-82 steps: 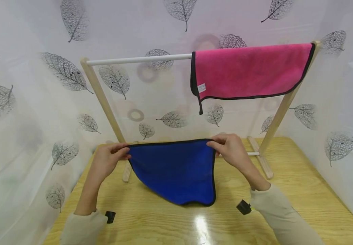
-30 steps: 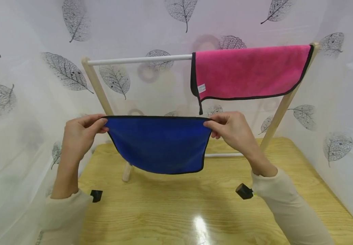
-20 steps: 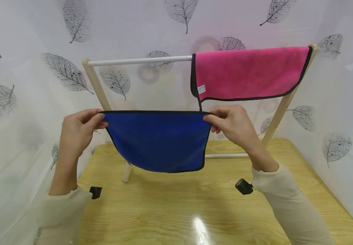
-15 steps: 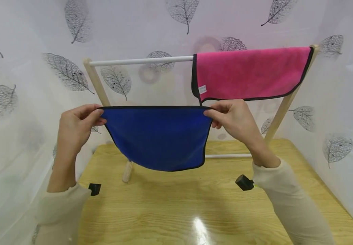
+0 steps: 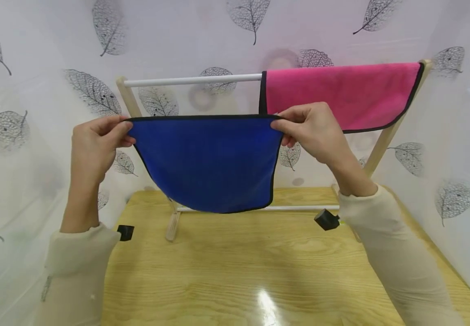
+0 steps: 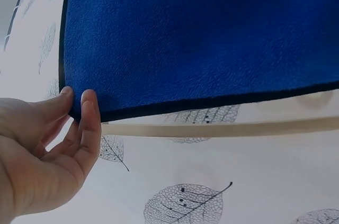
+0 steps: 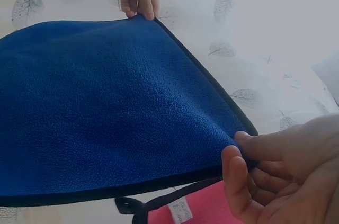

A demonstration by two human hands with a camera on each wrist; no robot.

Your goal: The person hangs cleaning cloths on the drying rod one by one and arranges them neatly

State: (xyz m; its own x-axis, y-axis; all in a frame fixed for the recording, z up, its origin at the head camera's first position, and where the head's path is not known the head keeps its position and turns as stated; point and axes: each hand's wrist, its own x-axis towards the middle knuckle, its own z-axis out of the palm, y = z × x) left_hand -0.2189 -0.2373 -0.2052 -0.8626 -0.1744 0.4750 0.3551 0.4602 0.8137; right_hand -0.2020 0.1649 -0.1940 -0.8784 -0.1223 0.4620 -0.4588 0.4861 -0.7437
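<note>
A blue towel (image 5: pixel 206 163) with black edging hangs stretched between both hands above the table. The left hand (image 5: pixel 96 145) pinches its upper left corner between thumb and fingers; in the left wrist view the thumb and fingertips meet at that corner. At the upper right corner, the right hand (image 5: pixel 314 131) pinches the fabric the same way. The towel's top edge is nearly level, below the white rod (image 5: pixel 190 80) of a rack. Draped over the rod's right half is a pink towel (image 5: pixel 341 95) with black trim, partly covered by the right hand; its white label (image 7: pixel 181 211) shows in the right wrist view.
Light wooden posts, left (image 5: pixel 128 97) and right (image 5: pixel 385 140), carry the rod, with a lower white bar (image 5: pixel 300 208) near the tabletop. The wooden table (image 5: pixel 218 271) lies below. A white curtain (image 5: pixel 39 136) with leaf prints surrounds it on the back and sides.
Both hands have lifted the blue towel from near the tabletop up toward the rod, the left hand shifting outward to the left. The towel now overlaps part of the pink one's lower left corner.
</note>
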